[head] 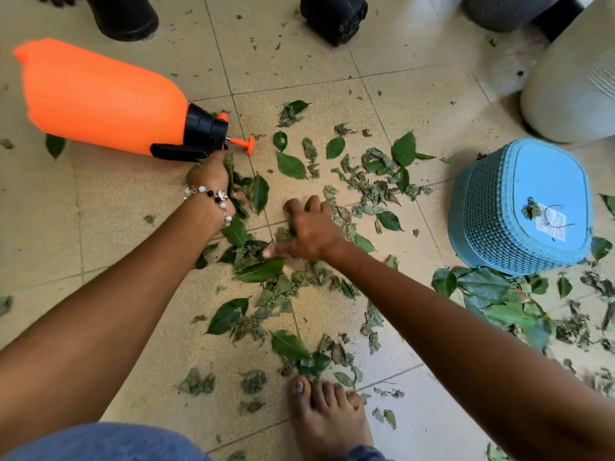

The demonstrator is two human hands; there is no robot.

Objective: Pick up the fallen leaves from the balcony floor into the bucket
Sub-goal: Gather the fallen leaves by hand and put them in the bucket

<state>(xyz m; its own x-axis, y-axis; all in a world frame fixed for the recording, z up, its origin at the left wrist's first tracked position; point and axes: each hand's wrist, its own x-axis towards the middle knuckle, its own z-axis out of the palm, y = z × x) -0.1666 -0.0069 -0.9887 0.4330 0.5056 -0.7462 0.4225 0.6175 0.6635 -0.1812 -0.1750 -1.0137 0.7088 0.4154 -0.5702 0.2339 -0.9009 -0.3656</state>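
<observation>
Fallen leaves [319, 201] scattered over tiled floor; left hand [213, 181] clutches gathered bunch, right hand [309, 227] spread, raking more together; blue bucket [519, 207] overturned at right, unready to receive.

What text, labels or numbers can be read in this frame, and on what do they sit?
White sticker on the upturned base of the blue bucket: printed, but too small and blurred to read.
Orange spray bottle: no text visible.
Nothing else carries readable writing.
</observation>
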